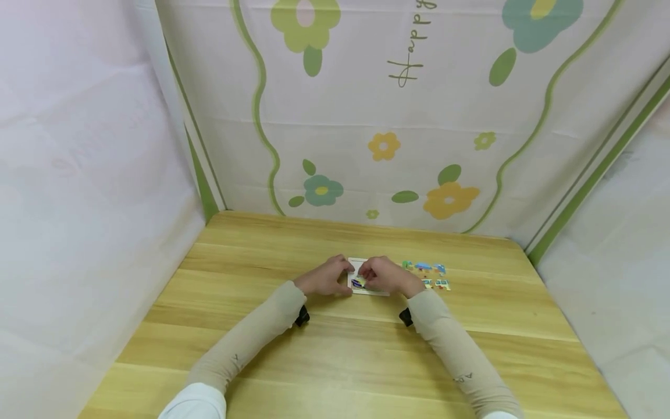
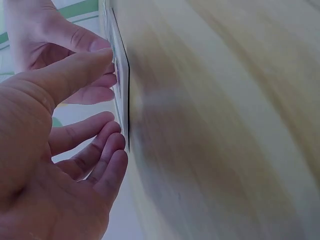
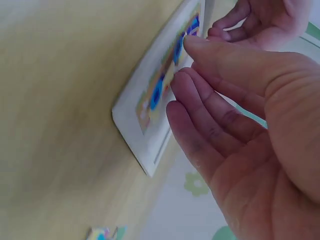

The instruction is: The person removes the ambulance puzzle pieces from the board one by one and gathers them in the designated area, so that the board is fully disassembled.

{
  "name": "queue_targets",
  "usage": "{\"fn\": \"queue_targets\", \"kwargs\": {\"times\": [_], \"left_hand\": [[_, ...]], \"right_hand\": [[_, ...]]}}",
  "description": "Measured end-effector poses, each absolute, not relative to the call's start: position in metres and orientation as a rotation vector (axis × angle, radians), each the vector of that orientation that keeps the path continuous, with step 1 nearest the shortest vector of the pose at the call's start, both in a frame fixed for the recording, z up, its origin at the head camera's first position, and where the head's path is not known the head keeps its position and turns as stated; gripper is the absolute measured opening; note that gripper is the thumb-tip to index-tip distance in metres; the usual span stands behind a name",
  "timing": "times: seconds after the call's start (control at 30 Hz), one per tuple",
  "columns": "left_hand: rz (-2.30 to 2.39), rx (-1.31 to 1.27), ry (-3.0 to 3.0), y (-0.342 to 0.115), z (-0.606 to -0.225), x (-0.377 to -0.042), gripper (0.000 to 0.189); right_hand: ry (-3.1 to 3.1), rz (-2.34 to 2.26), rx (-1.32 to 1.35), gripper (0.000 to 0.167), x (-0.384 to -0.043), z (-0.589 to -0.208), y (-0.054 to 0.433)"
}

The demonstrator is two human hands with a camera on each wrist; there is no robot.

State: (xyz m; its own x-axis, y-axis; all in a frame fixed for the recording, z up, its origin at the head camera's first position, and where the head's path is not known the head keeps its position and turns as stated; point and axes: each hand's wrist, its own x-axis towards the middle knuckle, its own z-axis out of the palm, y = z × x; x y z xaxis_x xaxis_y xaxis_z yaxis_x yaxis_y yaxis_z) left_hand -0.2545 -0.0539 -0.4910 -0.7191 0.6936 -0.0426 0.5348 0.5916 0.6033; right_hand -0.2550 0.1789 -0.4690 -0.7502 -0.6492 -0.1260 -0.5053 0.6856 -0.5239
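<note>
A small white puzzle tray (image 1: 374,293) lies flat between the two hands. Colourful pieces with blue shapes (image 3: 157,94) form a strip along the tray's near side. My left hand (image 1: 327,277) is at the tray's left end, thumb and loosely bent fingers spread along the edge and touching it. Over the tray, my right hand (image 1: 384,274) pinches a small puzzle piece between thumb and forefinger; its fingers mostly hide the piece. The right hand's other fingers (image 3: 197,112) bend close above the tray surface.
Several loose puzzle pieces (image 1: 424,266) lie on the wooden table (image 1: 335,361) just right of the tray, partly behind the right hand. A white flowered cloth (image 1: 335,145) hangs behind the table, and plain pale cloth (image 1: 78,203) hangs at the sides.
</note>
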Motion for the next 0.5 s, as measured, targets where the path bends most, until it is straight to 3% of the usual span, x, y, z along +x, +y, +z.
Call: {"fn": "queue_targets", "kwargs": {"times": [0.5], "left_hand": [[0.833,1.031,2.545,-0.0486,-0.4926,-0.2543,0.05]], "right_hand": [[2.59,-0.642,-0.882,0.03,-0.2529,-0.4661,0.1742]]}}
